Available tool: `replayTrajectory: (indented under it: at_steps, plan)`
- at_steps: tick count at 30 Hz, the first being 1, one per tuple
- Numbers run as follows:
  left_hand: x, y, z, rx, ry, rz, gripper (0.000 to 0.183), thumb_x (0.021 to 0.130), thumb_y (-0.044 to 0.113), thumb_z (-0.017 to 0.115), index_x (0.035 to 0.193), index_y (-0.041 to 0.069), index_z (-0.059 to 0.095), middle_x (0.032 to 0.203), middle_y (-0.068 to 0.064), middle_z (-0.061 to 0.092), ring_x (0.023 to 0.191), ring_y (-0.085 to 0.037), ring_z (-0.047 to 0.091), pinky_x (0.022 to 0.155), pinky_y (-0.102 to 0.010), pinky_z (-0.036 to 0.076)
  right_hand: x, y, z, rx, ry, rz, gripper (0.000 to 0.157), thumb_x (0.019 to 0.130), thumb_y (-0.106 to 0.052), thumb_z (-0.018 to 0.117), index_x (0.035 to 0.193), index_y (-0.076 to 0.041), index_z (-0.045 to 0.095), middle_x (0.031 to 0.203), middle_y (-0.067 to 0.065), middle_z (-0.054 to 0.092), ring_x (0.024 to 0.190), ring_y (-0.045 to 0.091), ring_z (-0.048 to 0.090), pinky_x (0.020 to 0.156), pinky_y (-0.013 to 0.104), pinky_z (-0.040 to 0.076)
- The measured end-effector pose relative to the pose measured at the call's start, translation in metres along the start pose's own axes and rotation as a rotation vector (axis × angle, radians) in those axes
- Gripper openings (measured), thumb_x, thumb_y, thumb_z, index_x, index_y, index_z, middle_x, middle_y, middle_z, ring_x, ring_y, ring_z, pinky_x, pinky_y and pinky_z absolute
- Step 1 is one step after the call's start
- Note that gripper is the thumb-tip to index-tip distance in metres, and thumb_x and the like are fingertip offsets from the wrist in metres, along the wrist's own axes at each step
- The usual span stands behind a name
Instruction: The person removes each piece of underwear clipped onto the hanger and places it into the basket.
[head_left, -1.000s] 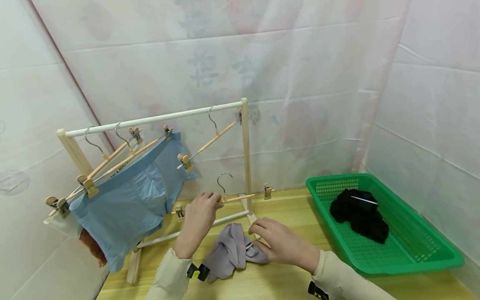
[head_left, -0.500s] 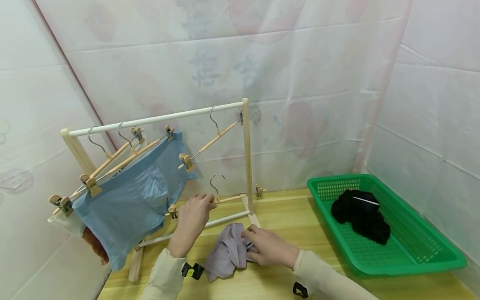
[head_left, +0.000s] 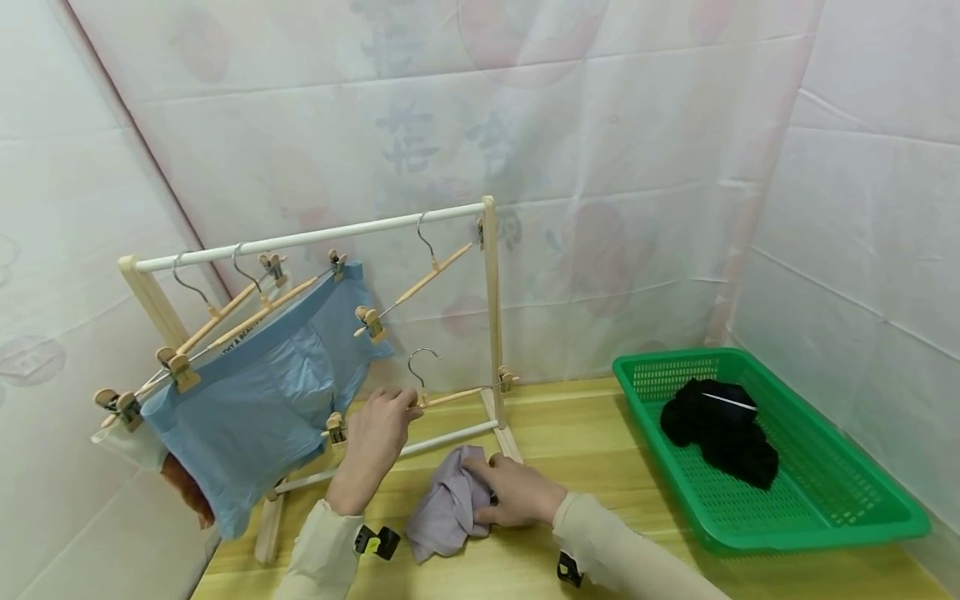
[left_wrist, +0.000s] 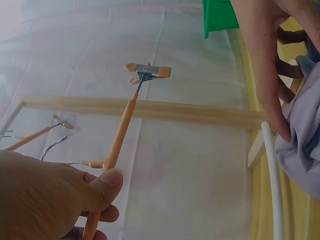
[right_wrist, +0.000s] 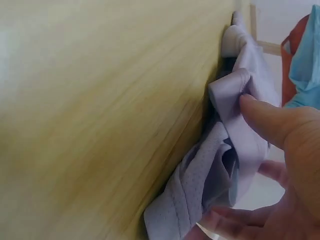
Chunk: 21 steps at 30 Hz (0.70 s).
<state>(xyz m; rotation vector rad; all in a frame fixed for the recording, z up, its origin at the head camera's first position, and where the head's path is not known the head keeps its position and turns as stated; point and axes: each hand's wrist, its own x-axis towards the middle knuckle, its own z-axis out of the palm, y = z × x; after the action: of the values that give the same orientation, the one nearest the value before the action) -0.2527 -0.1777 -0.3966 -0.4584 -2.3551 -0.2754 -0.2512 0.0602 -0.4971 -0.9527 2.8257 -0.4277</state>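
Observation:
My left hand grips the wooden bar of a clip hanger above the table. In the left wrist view, thumb and fingers wrap the bar of this hanger, and its far clip holds nothing. Crumpled lavender underpants lie on the table in front of the rack. My right hand is at their right side. The right wrist view shows its thumb pressed on the fabric of the underpants, with the other fingers curled in behind.
A wooden rack with a white rail stands at the left. Blue underpants hang there by clips, in front of a white and brown garment. Another hanger hangs bare. At the right a green basket holds black clothing.
My right hand has moved left onto the lavender underpants and taken hold of them. My left hand has shifted slightly left with the clip hanger.

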Motion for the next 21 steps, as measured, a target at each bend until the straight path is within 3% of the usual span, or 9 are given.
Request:
replayTrajectory:
  at_steps: [3,7,12,15,18,21]
  plan:
    - [0.000,-0.001,0.000,-0.002,-0.005,-0.003,0.026,0.082,0.023,0.080,0.073,0.017,0.057,0.063,0.003,0.058,0.054,-0.013,0.039,0.042,-0.023,0.023,0.007,-0.003,0.002,0.006,-0.017,0.024,0.080,0.087,-0.052,0.075,0.155,-0.037,0.037,0.129,0.015,0.060,0.099,0.017,0.060,0.072,0.034,0.052]
    - [0.000,-0.002,0.001,0.003,-0.022,-0.015,0.024,0.083,0.023,0.080,0.074,0.017,0.058,0.065,0.004,0.061,0.055,-0.014,0.041,0.043,-0.024,0.024,0.014,-0.007,0.006,0.000,-0.033,0.069,0.081,0.084,-0.055,0.077,0.154,-0.041,0.039,0.146,0.022,0.051,0.124,0.034,0.059,0.087,0.050,0.056]
    - [-0.001,-0.002,0.001,0.005,-0.037,-0.029,0.021,0.082,0.023,0.081,0.076,0.018,0.062,0.066,0.005,0.062,0.056,-0.014,0.044,0.042,-0.024,0.027,0.017,-0.009,0.011,0.022,-0.033,0.099,0.072,0.085,-0.052,0.078,0.148,-0.032,0.050,0.151,0.028,0.045,0.134,0.044,0.052,0.097,0.061,0.052]
    - [-0.001,-0.002,0.002,-0.001,-0.039,-0.032,0.018,0.082,0.023,0.081,0.078,0.018,0.064,0.067,0.004,0.064,0.056,-0.015,0.045,0.042,-0.024,0.027,0.019,-0.008,0.014,0.011,0.007,0.059,0.056,0.089,-0.042,0.076,0.139,-0.025,0.058,0.141,0.026,0.055,0.128,0.040,0.058,0.096,0.057,0.053]
    - [-0.001,-0.003,0.003,-0.007,-0.034,-0.031,0.017,0.082,0.023,0.081,0.079,0.019,0.065,0.068,0.004,0.064,0.056,-0.014,0.043,0.042,-0.024,0.026,0.023,-0.005,0.017,0.002,0.077,-0.021,0.030,0.094,-0.027,0.073,0.122,-0.021,0.064,0.115,0.011,0.068,0.106,0.024,0.067,0.084,0.040,0.056]
    - [-0.001,-0.003,0.003,-0.009,-0.030,-0.030,0.017,0.082,0.023,0.081,0.079,0.019,0.065,0.067,0.004,0.064,0.056,-0.014,0.042,0.042,-0.024,0.025,0.026,-0.001,0.021,0.036,0.139,-0.092,0.015,0.094,-0.011,0.069,0.105,-0.019,0.063,0.093,0.000,0.068,0.088,0.012,0.064,0.073,0.028,0.051]
